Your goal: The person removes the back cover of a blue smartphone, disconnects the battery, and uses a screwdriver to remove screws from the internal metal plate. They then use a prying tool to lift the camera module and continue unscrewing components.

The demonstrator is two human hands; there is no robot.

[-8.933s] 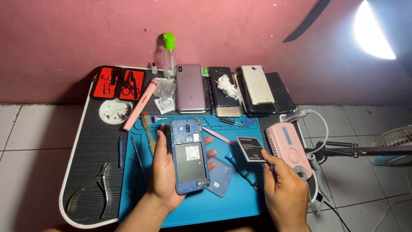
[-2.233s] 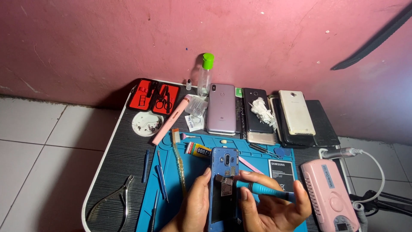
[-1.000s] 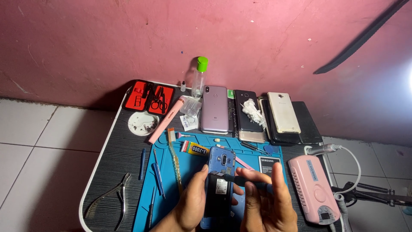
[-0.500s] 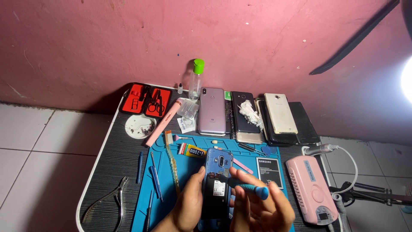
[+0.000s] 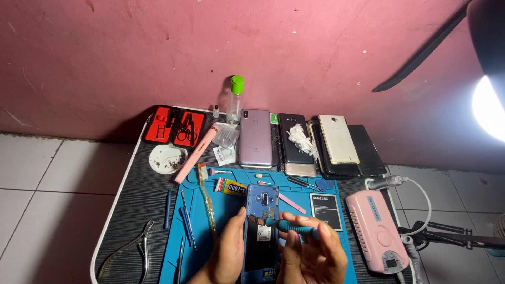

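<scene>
My left hand (image 5: 227, 253) grips the left edge of a blue phone (image 5: 261, 231) with its back cover off, held over the blue work mat (image 5: 197, 247). In my right hand (image 5: 311, 257) lies a teal-handled screwdriver (image 5: 292, 227), pointing left, its tip touching the phone's frame just below the camera. A flat black battery (image 5: 326, 211) rests on the mat right of the phone. My lower arms are cut off by the frame's bottom edge.
Several phones (image 5: 255, 138) line the far edge of the low black table (image 5: 138, 200). A red tool case (image 5: 175, 126), green-capped bottle (image 5: 235, 99), pink device (image 5: 375, 229), cutters (image 5: 138, 247), toothbrush (image 5: 206, 199) and tweezers (image 5: 187, 219) lie around. A bright lamp (image 5: 489, 105) shines at right.
The battery went from the phone onto the mat. My right hand picked up the screwdriver and brought its tip to the phone's upper frame; the view has drifted slightly.
</scene>
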